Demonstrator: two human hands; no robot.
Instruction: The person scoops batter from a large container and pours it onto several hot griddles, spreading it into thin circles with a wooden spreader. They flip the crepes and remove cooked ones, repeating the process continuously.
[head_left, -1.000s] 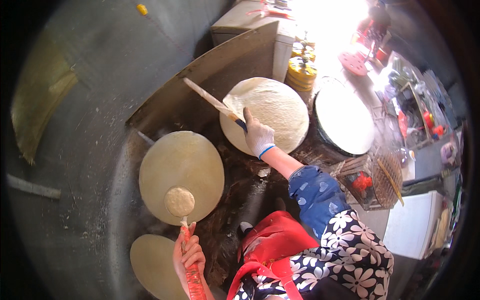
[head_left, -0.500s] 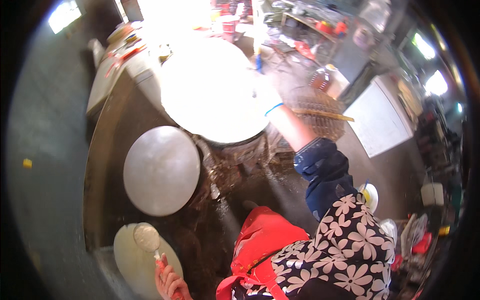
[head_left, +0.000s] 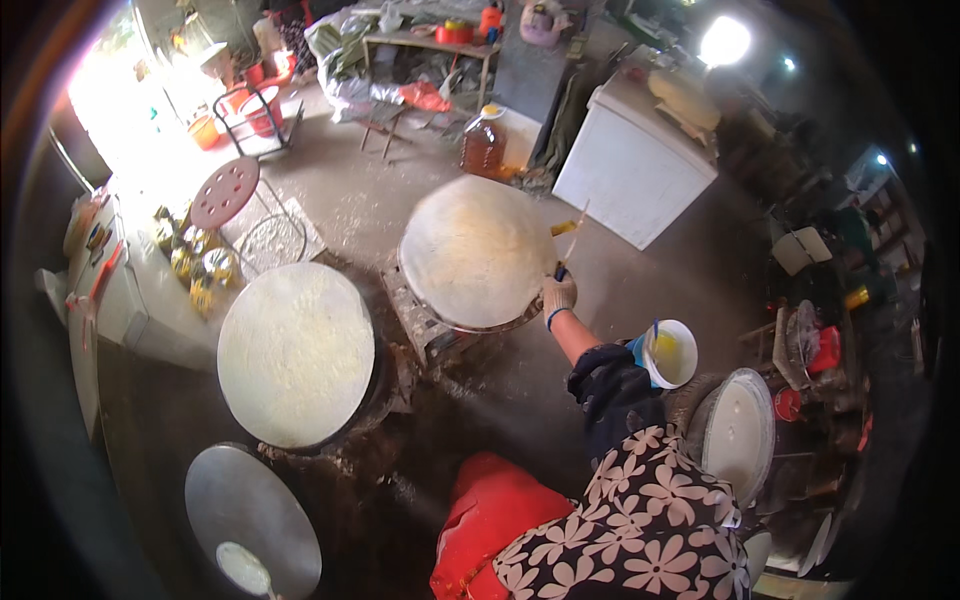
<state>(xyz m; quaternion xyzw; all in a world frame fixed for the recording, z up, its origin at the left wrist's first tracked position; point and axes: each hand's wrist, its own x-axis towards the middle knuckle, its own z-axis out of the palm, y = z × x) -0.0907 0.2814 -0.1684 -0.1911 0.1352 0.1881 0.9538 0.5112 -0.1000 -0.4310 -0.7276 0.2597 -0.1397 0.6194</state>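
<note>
My right hand (head_left: 561, 290), seemingly in a pale glove with a blue band at the wrist, is closed round the dark blue handle of a thin, stick-like tool (head_left: 575, 236). Its fingers are at the right edge of a large, round, thin flatbread (head_left: 475, 250), which covers most of a low support; whether they also pinch its edge I cannot tell. My left hand is out of the picture. At the lower left a ladle (head_left: 243, 567) of white batter hangs over a grey round griddle (head_left: 270, 510). Between these stands a second griddle (head_left: 295, 355) with a pale, patchy top.
Right of my arm are a bucket (head_left: 673, 355) with yellow liquid and a wide basin (head_left: 742, 430) of white batter. Farther off stand a white chest (head_left: 630, 165), a jug of amber liquid (head_left: 484, 143), a round stool (head_left: 225, 193) and a hand cart (head_left: 262, 118).
My view has turned to the right. My right hand has gone from the overexposed round surface to the flatbread on the support. My left hand has dropped out of view; its ladle still shows.
</note>
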